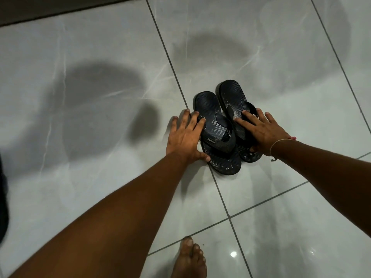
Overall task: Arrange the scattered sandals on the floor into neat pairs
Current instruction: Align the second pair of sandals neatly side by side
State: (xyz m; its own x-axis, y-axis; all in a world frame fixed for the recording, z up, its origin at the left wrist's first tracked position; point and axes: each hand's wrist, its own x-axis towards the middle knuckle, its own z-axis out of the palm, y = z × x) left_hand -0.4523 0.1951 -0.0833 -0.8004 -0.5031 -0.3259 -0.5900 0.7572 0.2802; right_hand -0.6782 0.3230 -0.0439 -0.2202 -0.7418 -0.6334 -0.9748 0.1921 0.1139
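Standing on the shiny grey tile floor (281,227), a bare foot (189,259) shows at the bottom, closest to us. Farther out, two arms reach forward. The left hand (185,137) lies flat with fingers spread wide, pressing the outer edge of the left sandal (215,133), not gripping it. The right hand (261,131) is open too, fingers lying over the strap of the right sandal (230,97). Both dark sandals sit side by side, touching, toes pointing away. I think the hands push from each side to line them up as a pair.
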